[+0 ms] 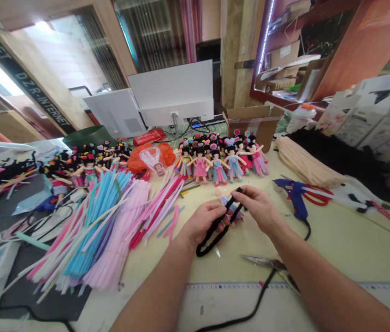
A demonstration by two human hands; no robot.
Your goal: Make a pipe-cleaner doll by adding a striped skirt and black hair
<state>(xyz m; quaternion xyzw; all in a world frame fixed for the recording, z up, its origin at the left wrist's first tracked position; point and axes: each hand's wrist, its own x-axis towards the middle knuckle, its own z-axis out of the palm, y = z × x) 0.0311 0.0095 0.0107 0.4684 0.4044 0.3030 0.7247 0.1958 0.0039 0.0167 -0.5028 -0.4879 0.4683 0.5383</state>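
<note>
A black fuzzy stem [206, 251] is bent into a long loop between my two hands. My left hand [208, 220] has its fingers closed on the loop's left part. The thumb and fingers of my right hand [254, 201] pinch the black stem near its upper end. Just behind the loop lies a small doll [235, 212] in blue and pink, partly hidden by my fingers and the stem. Rows of finished-looking dolls with black hair [218, 169] stand at the back of the table.
Bundles of coloured stems [112, 221] lie at left. Scissors [262, 261] and a ruler [229, 286] are near the front. A blue glue gun [293, 198], beige stems [305, 163] and black stems are at right. A cardboard box [253, 127] and a monitor [176, 90] stand behind.
</note>
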